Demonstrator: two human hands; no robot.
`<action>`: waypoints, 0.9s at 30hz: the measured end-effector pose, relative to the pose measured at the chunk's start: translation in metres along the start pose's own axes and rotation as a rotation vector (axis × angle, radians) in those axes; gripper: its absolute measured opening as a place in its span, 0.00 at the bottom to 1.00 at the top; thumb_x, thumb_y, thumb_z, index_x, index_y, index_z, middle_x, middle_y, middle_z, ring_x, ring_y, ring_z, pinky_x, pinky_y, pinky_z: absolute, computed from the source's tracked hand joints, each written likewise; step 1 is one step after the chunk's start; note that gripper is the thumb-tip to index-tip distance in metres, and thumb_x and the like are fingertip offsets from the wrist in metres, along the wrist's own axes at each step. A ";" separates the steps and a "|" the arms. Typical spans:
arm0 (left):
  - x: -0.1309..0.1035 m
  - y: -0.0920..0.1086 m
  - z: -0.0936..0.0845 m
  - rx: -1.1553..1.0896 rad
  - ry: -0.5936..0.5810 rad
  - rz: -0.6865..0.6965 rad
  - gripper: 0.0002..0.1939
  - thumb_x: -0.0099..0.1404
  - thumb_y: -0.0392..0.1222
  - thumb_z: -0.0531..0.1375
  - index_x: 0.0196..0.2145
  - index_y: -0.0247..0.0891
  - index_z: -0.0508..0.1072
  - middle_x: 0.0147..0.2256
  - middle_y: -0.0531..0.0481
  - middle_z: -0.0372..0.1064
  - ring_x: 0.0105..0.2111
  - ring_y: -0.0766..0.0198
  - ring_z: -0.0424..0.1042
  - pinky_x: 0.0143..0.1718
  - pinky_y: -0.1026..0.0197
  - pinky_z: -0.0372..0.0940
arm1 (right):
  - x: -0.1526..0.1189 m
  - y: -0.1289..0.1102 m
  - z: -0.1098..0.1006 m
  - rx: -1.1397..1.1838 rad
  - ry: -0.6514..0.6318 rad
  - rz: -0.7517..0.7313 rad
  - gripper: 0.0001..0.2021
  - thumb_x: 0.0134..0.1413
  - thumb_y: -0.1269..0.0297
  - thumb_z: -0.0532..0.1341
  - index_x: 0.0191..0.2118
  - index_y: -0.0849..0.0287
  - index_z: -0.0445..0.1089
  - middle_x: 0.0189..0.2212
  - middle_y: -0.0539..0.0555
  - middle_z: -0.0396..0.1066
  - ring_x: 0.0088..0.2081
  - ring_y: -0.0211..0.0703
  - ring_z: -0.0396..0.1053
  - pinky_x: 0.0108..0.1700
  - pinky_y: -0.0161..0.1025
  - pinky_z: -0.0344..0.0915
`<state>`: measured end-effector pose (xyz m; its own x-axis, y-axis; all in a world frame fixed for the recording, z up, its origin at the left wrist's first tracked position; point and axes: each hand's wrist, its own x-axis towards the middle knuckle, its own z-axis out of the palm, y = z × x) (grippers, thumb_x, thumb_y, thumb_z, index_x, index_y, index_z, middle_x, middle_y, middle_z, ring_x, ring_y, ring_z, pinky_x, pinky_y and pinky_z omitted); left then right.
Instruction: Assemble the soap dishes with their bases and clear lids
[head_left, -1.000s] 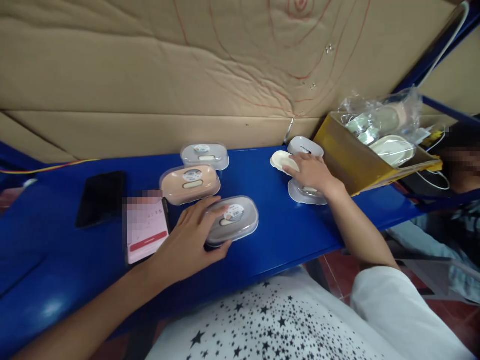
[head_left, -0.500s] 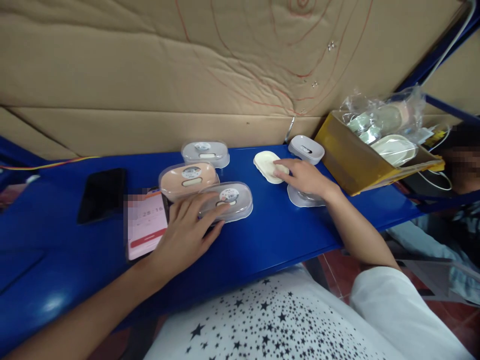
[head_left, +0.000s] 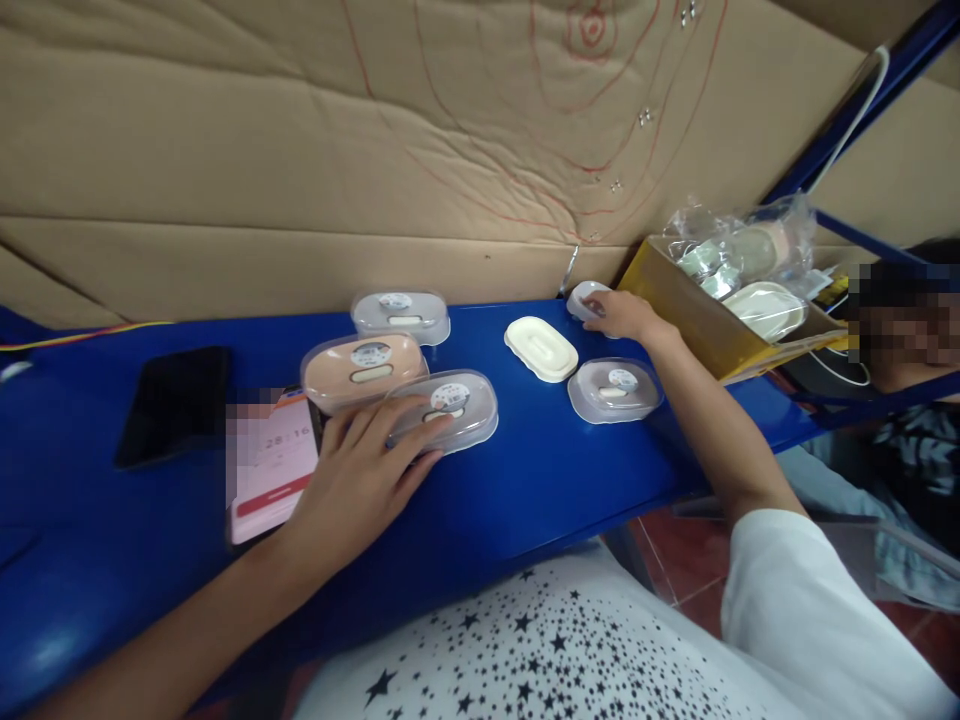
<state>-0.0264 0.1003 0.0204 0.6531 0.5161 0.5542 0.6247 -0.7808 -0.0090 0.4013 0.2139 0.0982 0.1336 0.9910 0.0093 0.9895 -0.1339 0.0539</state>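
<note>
My left hand (head_left: 375, 450) rests with fingers spread on a clear-lidded grey dish (head_left: 469, 405) on the blue table (head_left: 525, 480). Just behind it, partly overlapped, lies a peach dish (head_left: 337, 372) with a round label. Another grey lidded dish (head_left: 409, 312) sits farther back. At the right rear my right hand (head_left: 619, 312) has its fingers closed on a small grey dish (head_left: 581, 298). A cream oval piece (head_left: 541, 347) lies by itself in the middle. Right of it is a labelled clear-lidded dish (head_left: 615, 390).
A yellow-brown box (head_left: 675, 320) with plastic-wrapped dishes stands at the right, against the cardboard wall (head_left: 262, 180). Two phones, one dark (head_left: 176, 400) and one lit (head_left: 274, 465), lie left. Another person (head_left: 907, 320) is at the far right.
My right hand has left the cream piece and moved back and right to the small grey dish. My left hand stays on its dish. The camera view has shifted slightly.
</note>
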 end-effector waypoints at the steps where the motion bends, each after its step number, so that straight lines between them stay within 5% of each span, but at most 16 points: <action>1: 0.000 0.000 0.000 -0.001 0.001 0.000 0.16 0.81 0.39 0.58 0.63 0.45 0.71 0.60 0.36 0.73 0.60 0.38 0.73 0.54 0.38 0.68 | 0.001 -0.003 0.000 -0.011 0.001 0.005 0.24 0.64 0.60 0.69 0.64 0.56 0.76 0.56 0.62 0.82 0.58 0.62 0.78 0.55 0.48 0.71; 8: 0.003 0.005 -0.004 -0.021 -0.033 -0.022 0.17 0.81 0.39 0.57 0.64 0.45 0.71 0.61 0.38 0.73 0.60 0.39 0.73 0.56 0.37 0.68 | -0.050 -0.061 -0.003 -0.035 0.086 -0.126 0.20 0.74 0.63 0.57 0.65 0.57 0.74 0.58 0.65 0.80 0.58 0.64 0.78 0.56 0.52 0.71; 14: 0.003 0.003 -0.004 -0.037 -0.038 -0.053 0.16 0.80 0.39 0.58 0.62 0.44 0.75 0.60 0.38 0.73 0.60 0.39 0.74 0.57 0.38 0.69 | -0.069 -0.106 0.012 -0.039 -0.039 -0.305 0.29 0.71 0.54 0.64 0.72 0.59 0.65 0.71 0.68 0.66 0.70 0.72 0.65 0.66 0.64 0.64; 19: 0.006 -0.001 0.003 -0.064 -0.044 -0.098 0.16 0.81 0.44 0.59 0.62 0.44 0.76 0.60 0.37 0.72 0.61 0.39 0.72 0.59 0.36 0.70 | -0.086 -0.089 0.015 0.100 -0.101 -0.589 0.31 0.68 0.63 0.67 0.73 0.54 0.63 0.72 0.62 0.66 0.70 0.61 0.67 0.69 0.56 0.65; 27: 0.017 0.009 0.012 -0.122 -0.021 -0.225 0.20 0.77 0.46 0.64 0.63 0.43 0.73 0.64 0.35 0.65 0.66 0.39 0.66 0.64 0.34 0.70 | -0.115 -0.051 0.002 0.530 -0.328 -0.916 0.15 0.69 0.66 0.63 0.57 0.45 0.76 0.54 0.51 0.81 0.52 0.50 0.80 0.54 0.47 0.76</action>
<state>-0.0049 0.1062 0.0197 0.5130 0.6881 0.5132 0.7000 -0.6814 0.2138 0.3353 0.1068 0.0920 -0.7306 0.6775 -0.0851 0.6091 0.5902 -0.5298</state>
